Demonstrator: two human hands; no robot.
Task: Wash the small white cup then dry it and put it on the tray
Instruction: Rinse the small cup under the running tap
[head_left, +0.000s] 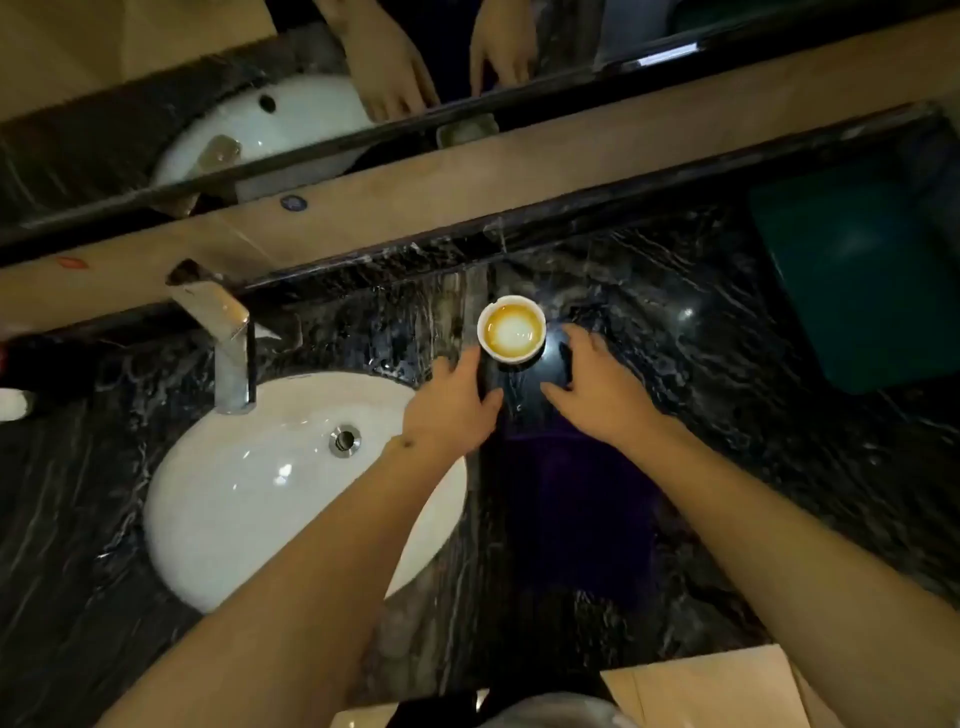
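Observation:
A small white cup (511, 328) with a brown-yellow stain ring inside stands upright on the dark marble counter (675, 415), to the right of the basin. My left hand (452, 405) lies just below and left of the cup, fingers apart, holding nothing. My right hand (597, 384) rests on the counter just right of the cup, fingers spread, also empty. Neither hand grips the cup. A dark green tray (862, 280) sits at the far right of the counter.
A white oval sink (249, 493) with a metal drain (344, 440) is set in the counter at left. A chrome tap (228, 343) stands behind it, not running. A mirror above the ledge reflects the basin and my hands.

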